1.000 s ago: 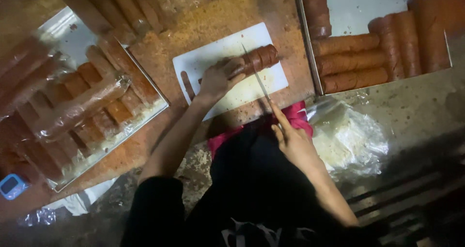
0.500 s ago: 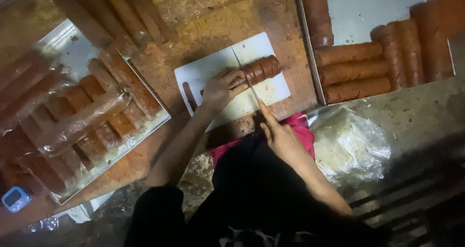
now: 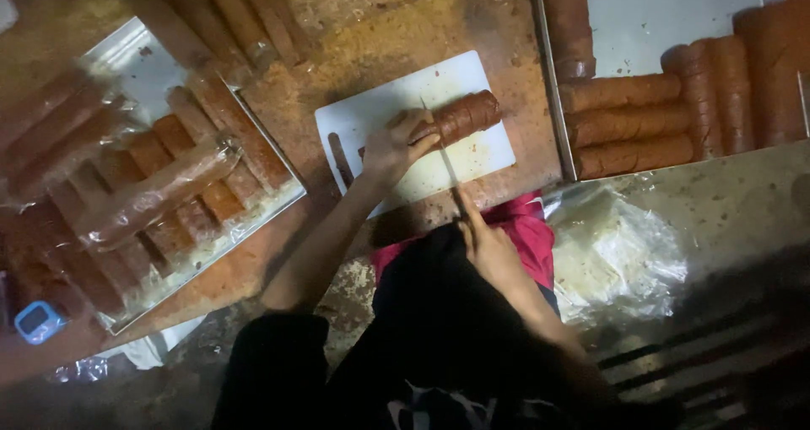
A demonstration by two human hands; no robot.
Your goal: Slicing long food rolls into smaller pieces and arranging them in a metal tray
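Black sleeves lead up to both hands. Right hand (image 3: 492, 248), nearest the body, is closed around a knife (image 3: 441, 156) whose blade lies across the white cutting board (image 3: 396, 101). Left hand (image 3: 393, 147) is clamped over the near end of a reddish-brown sausage log (image 3: 468, 115) lying on that board, partly sliced. Brown, crumb-strewn surface (image 3: 380, 33) carries the board. Metal trays of like logs sit left (image 3: 135, 59) and right (image 3: 666, 16).

Bare cutting board (image 3: 371, 113) left of roll (image 3: 462, 118); trays (image 3: 553, 84) flank both sides.
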